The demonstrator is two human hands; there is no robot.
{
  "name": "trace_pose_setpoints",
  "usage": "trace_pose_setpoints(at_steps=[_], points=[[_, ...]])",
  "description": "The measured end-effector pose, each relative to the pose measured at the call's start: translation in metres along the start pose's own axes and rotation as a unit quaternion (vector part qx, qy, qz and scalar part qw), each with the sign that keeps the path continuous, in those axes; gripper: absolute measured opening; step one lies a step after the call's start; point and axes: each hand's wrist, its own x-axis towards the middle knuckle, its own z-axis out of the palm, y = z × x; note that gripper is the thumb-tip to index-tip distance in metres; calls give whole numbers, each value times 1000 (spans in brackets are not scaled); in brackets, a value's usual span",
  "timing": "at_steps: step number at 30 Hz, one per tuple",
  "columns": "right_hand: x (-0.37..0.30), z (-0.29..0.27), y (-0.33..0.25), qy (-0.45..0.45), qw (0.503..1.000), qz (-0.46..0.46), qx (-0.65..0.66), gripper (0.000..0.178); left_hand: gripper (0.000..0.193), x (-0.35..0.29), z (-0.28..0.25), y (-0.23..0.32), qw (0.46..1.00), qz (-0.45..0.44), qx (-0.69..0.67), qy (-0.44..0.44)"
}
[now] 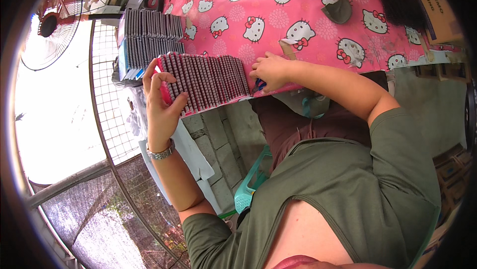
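A tight row of spiral memo pads [208, 79] stands on the pink table, their dark wire bindings facing up and pink covers showing at the left end. My left hand [163, 97] is curled round that left end, its thumb on the near side and fingers over the top. At the row's right end, my right hand [272, 71] is closed round a small blue-handled tool [259, 85]. Its dark tip points toward the last pads; most of it is hidden under the fingers, so its exact kind cannot be made out.
Behind my left hand stand more stacked spiral pads [151, 33] with blue covers. A grey-green cup-like piece [338, 10], a black bristly mass [399, 1] and a cardboard box [439, 5] occupy the far right. A fan [49, 25] and wire mesh [112, 85] are at left.
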Motion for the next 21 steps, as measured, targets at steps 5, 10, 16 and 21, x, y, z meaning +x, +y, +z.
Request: trace_pose_setpoints(at_steps=[5,10,16,21], points=[[-1,1,-2,26,999,-1,23,55,37,-1,-1,2,1000,10,16,3],[3,1,-1,9,1000,-8,26,52,37,1,0,5,1000,9,-8,-4],[2,3,-1,23,999,-4,47,38,36,0,-1,-2,1000,1,2,-5],[29,-30,-11,-229,943,157,184,38,36,-2,-2,3,1000,13,8,-1]])
